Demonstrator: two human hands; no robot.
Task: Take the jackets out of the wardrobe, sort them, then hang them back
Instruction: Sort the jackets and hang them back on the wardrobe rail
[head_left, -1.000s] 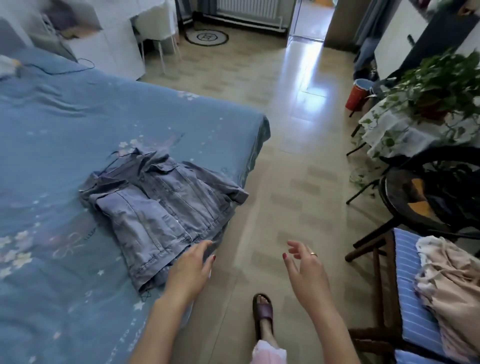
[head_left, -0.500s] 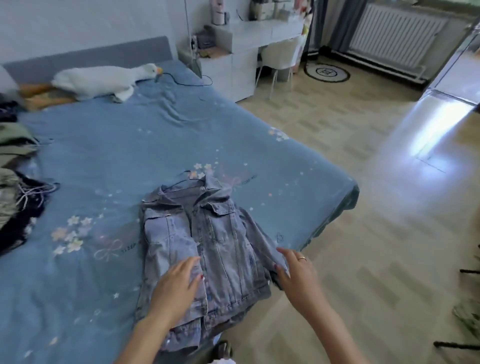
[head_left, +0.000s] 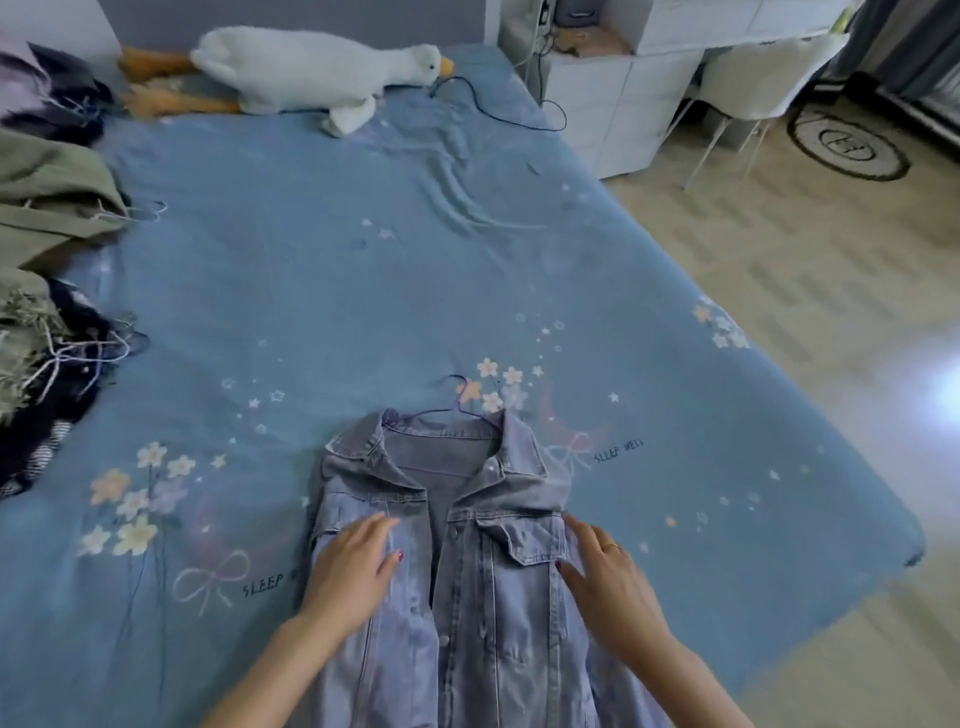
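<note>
At the left edge of the frame I see a heap of garments, olive and dark cloth with loose threads, lying on the bed; I judge these to be jackets set aside for sorting. In the upper left a plush goose lies across the head of the bed, with a dark cable trailing from its beak end toward the white desk in the upper right.

In the lower centre the denim jacket lies face up on the bed, collar away from me, front open. A thin hanger sits in the collar, its hook lying on the sheet above it.

My left hand rests flat on the jacket's left front panel, fingers straight and spread, gripping nothing. My right hand, ring on one finger, lies flat on the pocket side, fingers likewise extended. I judge both palms are pressing the cloth flat so the jacket stays squared on its hanger.

A white chair and round rug occupy the upper right.
</note>
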